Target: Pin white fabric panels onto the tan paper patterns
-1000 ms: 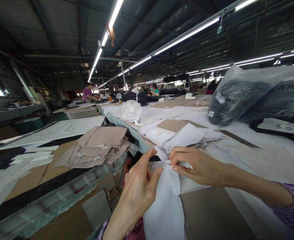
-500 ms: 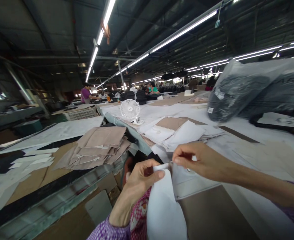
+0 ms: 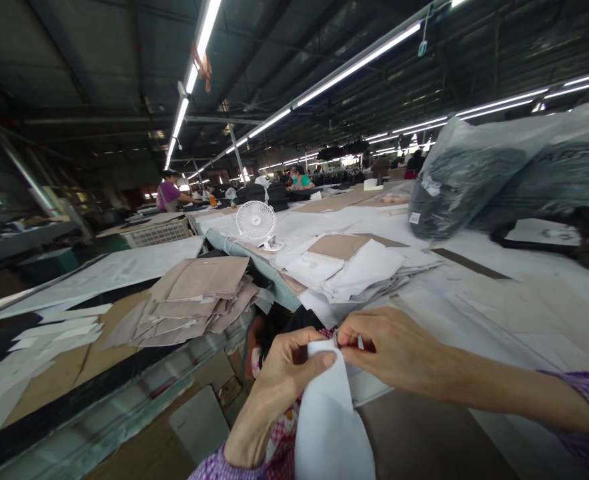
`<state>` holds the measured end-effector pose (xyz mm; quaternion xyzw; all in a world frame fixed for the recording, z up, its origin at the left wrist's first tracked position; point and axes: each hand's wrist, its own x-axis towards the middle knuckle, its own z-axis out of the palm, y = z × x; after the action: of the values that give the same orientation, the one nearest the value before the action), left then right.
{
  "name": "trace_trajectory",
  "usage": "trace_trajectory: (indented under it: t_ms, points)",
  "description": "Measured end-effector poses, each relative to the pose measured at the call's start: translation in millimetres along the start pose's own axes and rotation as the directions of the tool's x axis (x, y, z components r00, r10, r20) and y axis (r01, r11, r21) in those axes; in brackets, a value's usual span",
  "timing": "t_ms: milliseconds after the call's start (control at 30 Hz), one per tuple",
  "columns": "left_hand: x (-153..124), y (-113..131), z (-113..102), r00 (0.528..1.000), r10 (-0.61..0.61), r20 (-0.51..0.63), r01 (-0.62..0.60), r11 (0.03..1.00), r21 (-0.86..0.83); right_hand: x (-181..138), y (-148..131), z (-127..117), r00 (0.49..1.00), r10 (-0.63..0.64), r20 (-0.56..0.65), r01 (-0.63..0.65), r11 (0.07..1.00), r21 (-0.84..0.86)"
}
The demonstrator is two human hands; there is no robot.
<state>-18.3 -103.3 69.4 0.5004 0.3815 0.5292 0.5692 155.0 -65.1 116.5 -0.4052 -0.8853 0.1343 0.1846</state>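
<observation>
My left hand (image 3: 287, 373) pinches the top edge of a white fabric piece (image 3: 329, 420) that hangs down in front of me. My right hand (image 3: 391, 350) meets it at that same top edge, fingers pinched together on the fabric, with a small white bit showing between them. Both hands are just off the near edge of the worktable (image 3: 499, 293). Behind them lies a heap of white and tan cut fabric pieces (image 3: 354, 267).
A stack of tan pieces (image 3: 194, 297) lies on the left table. A small white fan (image 3: 257, 223) stands behind it. Large plastic-wrapped dark bundles (image 3: 504, 180) fill the right rear. A brown board (image 3: 424, 440) lies below my right arm. People work far back.
My hands came closer together and slightly lower. The left hand, open a second ago, closed onto the white piece's top edge, and the right hand pinched beside it.
</observation>
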Motion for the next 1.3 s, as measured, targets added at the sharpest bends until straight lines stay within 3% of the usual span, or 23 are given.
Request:
trace_trajectory:
  t_ms: [367,567,833,1033,1167,1300]
  points:
    - [2,-1,-3,0.998,0.050,-0.046,-0.048,0.998,0.042,2,0,-5,0.998,-0.067,0.021,0.062,0.983,0.173]
    - [2,-1,-2,0.996,0.012,-0.090,-0.013,1.000,-0.009,5,4,-5,0.996,-0.040,0.080,0.018,0.964,0.264]
    - [2,-2,1,0.991,0.029,-0.130,-0.016,0.995,0.099,2,8,14,0.980,-0.127,-0.156,0.137,0.989,0.056]
    - [5,3,1,0.990,0.047,-0.135,-0.009,0.963,0.270,4,8,11,0.988,-0.067,-0.142,0.089,0.984,0.156]
    - [7,4,6,0.968,0.165,-0.187,-0.065,0.891,0.450,7,6,5,0.997,-0.024,-0.067,0.041,0.962,0.269]
    - [7,-1,19,0.854,0.435,-0.286,-0.116,0.695,0.710,8,7,3,0.999,0.021,-0.051,-0.002,0.942,0.335]
